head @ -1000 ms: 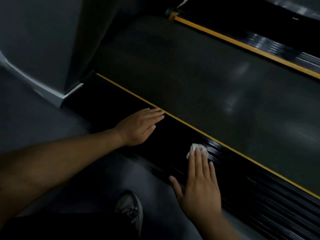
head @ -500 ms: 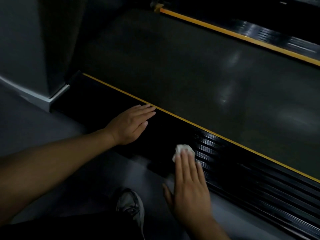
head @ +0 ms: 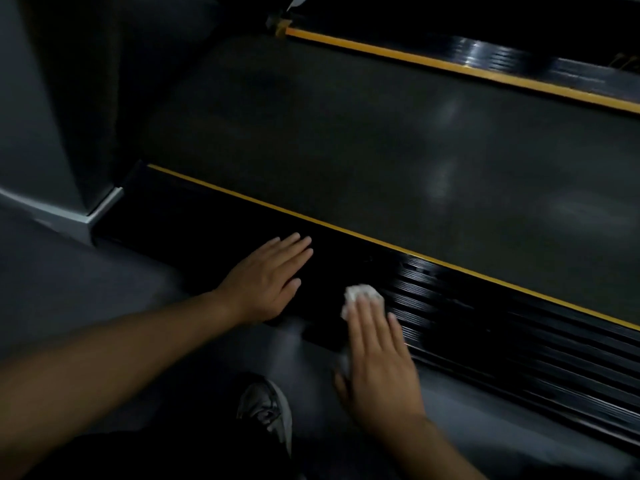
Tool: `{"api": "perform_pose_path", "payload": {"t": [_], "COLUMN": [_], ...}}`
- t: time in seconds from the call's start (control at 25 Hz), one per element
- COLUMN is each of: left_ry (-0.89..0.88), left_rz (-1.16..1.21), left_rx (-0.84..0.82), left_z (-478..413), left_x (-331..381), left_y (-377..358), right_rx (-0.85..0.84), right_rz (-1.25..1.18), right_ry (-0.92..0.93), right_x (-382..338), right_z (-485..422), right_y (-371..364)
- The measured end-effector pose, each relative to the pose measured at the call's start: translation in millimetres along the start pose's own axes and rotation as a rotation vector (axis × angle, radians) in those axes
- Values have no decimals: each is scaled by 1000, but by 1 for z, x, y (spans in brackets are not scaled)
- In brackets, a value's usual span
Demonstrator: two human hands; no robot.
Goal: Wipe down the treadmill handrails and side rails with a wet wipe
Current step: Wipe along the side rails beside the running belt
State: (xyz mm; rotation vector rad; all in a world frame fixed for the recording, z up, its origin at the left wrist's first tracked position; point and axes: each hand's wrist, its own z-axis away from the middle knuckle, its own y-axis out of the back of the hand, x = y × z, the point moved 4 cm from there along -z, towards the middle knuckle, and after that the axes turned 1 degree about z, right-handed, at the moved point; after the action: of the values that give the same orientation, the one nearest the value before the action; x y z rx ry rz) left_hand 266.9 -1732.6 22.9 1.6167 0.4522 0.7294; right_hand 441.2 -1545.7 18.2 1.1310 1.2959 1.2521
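The near black ribbed side rail [head: 502, 323] of the treadmill runs diagonally, edged by a thin yellow stripe. My right hand [head: 377, 362] lies flat with straight fingers and presses a crumpled white wet wipe [head: 360, 294] onto the rail. The wipe shows just past my fingertips. My left hand [head: 268, 278] rests flat on the same rail, a little to the left of the wipe, holding nothing. The far side rail [head: 485, 57] with its own yellow stripe crosses the top right.
The dark running belt [head: 381, 150] lies between the two rails. A grey motor cover or upright base [head: 52, 133] rises at the left. My shoe [head: 266, 414] stands on the grey floor [head: 86, 289] below the rail.
My right hand has slid the wipe leftwards along the rail, closer to my left hand. The left hand has stayed flat on the rail. The view has shifted slightly.
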Motion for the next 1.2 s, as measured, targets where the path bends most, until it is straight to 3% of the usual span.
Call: {"api": "perform_pose_path", "payload": {"t": [0.12, 0.32, 0.64, 0.88, 0.96, 1.2], "left_ry": [45, 38, 37, 31, 36, 38], "left_rz": [-1, -23, 42, 84, 83, 83], "left_rx": [29, -16, 20, 36, 38, 37], "left_z": [-4, -20, -53, -53, -52, -53], "left_x": [25, 33, 68, 64, 64, 69], "left_y": [-5, 0, -10, -12, -12, -9], "right_rx": [-19, -21, 5, -35, -38, -19], "right_rz": [36, -48, 54, -84, -40, -30], "right_ry": [-78, 27, -218, -29, -12, -241], "right_x": [24, -42, 94, 9, 10, 91], "right_z": [19, -41, 78, -16, -30, 49], "right_y": [2, 1, 2, 3, 2, 7]}}
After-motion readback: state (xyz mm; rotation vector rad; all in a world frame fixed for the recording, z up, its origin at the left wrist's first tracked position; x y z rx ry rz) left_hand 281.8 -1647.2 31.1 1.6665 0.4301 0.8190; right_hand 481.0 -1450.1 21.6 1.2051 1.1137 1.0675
